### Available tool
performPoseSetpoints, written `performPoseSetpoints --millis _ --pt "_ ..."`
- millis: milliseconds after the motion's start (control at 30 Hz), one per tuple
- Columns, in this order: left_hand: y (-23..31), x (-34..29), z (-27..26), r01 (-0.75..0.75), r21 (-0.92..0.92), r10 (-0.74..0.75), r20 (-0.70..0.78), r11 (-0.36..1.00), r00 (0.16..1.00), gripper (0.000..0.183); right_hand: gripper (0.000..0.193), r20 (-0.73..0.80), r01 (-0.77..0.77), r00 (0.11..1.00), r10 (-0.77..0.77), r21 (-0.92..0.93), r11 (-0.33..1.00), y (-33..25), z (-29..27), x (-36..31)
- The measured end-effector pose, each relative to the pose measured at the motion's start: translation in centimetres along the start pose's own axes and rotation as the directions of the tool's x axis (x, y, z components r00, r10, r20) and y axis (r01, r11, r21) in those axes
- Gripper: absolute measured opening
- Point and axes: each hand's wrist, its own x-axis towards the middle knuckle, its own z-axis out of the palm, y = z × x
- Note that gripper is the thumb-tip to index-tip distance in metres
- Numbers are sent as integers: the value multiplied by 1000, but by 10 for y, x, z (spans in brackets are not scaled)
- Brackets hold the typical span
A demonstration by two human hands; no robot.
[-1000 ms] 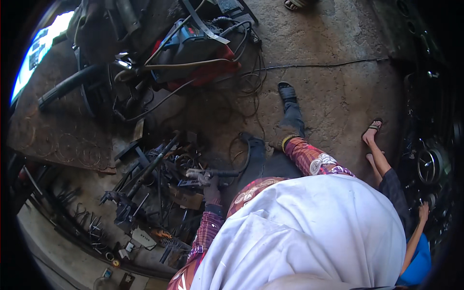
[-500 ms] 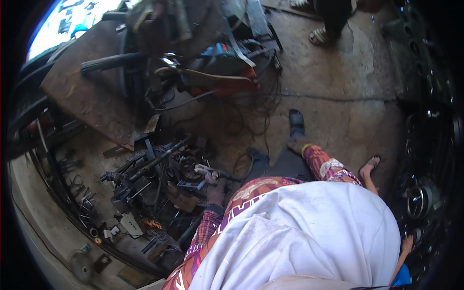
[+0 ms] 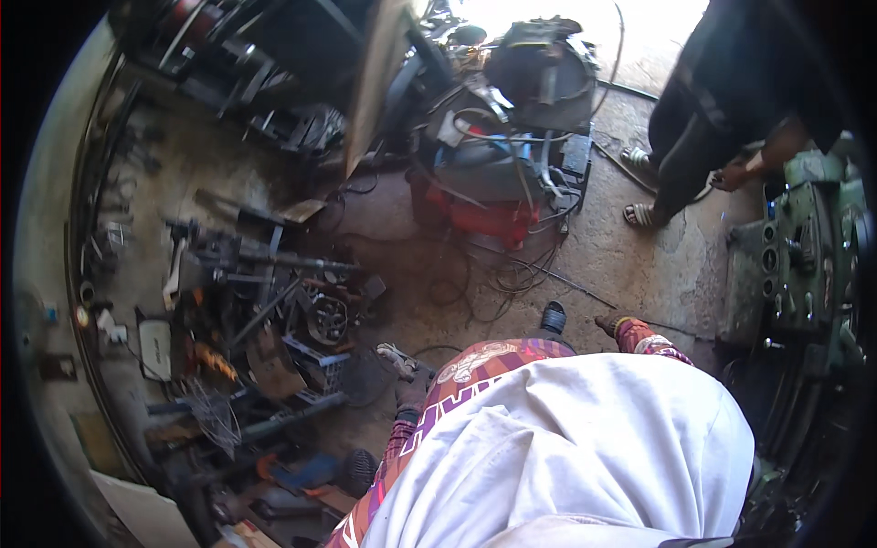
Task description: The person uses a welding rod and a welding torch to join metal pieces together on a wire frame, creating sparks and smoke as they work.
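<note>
The left grip [image 3: 411, 393] is holding a grey, slender, metallic-looking tool [image 3: 397, 359], ideally clearing dark, bar-shaped metal scrap [image 3: 269, 310] at ten o'clock; I cannot tell whether the right grip [image 3: 608, 323] is holding anything.

The left hand [image 3: 412, 391] is curled closed at the left, the right hand [image 3: 607, 324] held out forward.

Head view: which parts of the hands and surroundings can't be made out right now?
In the head view:
Left hand: finger placement on the held pale tool, blurred.
Right hand: separate fingers, too small and dark.
Wearer's lap: hidden by patterned shirt and white cloth.
Co-worker: head, cut off by the picture's dark rim.
</note>
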Motion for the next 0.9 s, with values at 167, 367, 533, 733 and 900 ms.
performPoseSetpoints --millis 167,367,533,733,900 --pt "-147 20 -45 -287 -298 303 7 910 953 29 80 -92 88 991 -95 -79 993 -114 32 22" --pt "-102 -47 -123 83 -519 -164 -111 851 980 23 80 53 553 832 -553 -165 816 -315 62 -84" --pt "-83 -70 -179 -15 -633 -132 -184 774 974 28 83 208 779 627 -751 -134 613 -456 122 -171" --pt "-34 -61 -197 -185 -647 17 -257 739 966 32 71 327 911 276 -904 210 354 -508 178 -178" --pt "-34 -49 -208 -234 -625 64 -282 745 957 39 60 376 894 162 -912 335 297 -527 159 -197"
